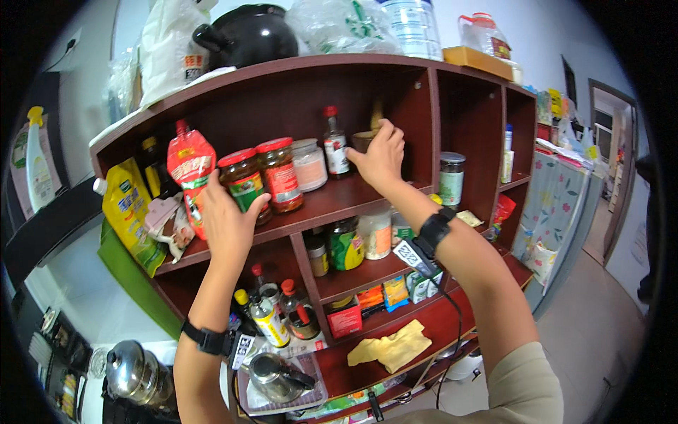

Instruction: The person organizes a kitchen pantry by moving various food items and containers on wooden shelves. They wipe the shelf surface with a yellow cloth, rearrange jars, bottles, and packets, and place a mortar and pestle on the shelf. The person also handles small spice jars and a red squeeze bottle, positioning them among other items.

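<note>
On the upper shelf, my left hand [229,220] is around the front of a glass jar [244,183] with a red lid and green label. Its fingers lie at the jar's left side, beside a red sauce pouch [190,159], and its thumb crosses the label. My right hand [384,153] spans a dark mortar [363,139], thumb on the left and fingers on the right, covering most of the bowl. A pestle [377,114] stands up out of it. Between the hands are a second red-lidded jar [279,175], a pale-filled jar [309,167] and a red-capped bottle [336,146].
A yellow pouch [130,212] leans at the shelf's left end. Lower compartments hold jars and bottles [270,320]. A yellow cloth [392,347] and a metal kettle [278,376] in a plastic tray [318,389] are below. A black pot [254,37] stands on top.
</note>
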A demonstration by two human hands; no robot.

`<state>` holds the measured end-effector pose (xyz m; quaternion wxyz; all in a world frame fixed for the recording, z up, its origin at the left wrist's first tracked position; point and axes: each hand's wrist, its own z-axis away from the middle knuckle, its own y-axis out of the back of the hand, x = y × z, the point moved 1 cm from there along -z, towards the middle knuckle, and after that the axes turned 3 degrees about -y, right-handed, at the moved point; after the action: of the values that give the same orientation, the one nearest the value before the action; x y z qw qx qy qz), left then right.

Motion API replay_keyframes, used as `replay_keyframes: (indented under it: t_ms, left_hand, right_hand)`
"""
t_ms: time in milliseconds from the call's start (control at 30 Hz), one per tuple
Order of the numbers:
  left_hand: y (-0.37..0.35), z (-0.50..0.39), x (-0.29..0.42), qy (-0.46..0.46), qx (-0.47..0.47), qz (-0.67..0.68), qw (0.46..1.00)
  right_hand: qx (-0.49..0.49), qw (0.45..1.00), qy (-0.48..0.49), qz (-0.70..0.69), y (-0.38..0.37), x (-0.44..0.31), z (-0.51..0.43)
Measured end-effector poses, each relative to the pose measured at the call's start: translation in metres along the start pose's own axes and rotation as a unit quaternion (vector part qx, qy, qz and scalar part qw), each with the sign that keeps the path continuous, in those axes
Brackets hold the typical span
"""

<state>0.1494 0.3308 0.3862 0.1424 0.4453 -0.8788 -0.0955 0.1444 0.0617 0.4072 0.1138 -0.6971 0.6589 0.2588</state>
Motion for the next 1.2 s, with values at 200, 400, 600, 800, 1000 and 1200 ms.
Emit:
replay_keyframes:
  t_ms: [200,400,600,800,1000,1200]
  left_hand:
    - [0.02,0.016,0.015,-0.044,0.075,0.189,0.978]
    - [0.037,0.049,0.017,-0.069,0.017,0.264,0.962]
    - [0.026,0.067,0.042,0.076,-0.101,0.55,0.825]
    - [0.019,0.07,0.087,0.178,-0.244,0.663,0.685]
    - [0.016,0.086,0.137,0.218,-0.4,0.728,0.512]
    - [0.033,0.136,0.203,0.279,-0.58,0.717,0.267]
  right_hand:
    - [-0.192,0.947,-0.256,0.022,-0.023,0.018,-0.023]
    - [-0.153,0.964,-0.217,-0.005,-0.02,0.031,-0.029]
    - [-0.166,0.976,-0.129,-0.05,0.027,0.036,-0.024]
    - [-0.183,0.973,-0.072,-0.117,0.105,0.023,0.005]
    - [-0.184,0.961,-0.067,-0.195,0.202,0.018,0.059]
    - [-0.18,0.967,-0.065,-0.17,0.306,0.044,0.143]
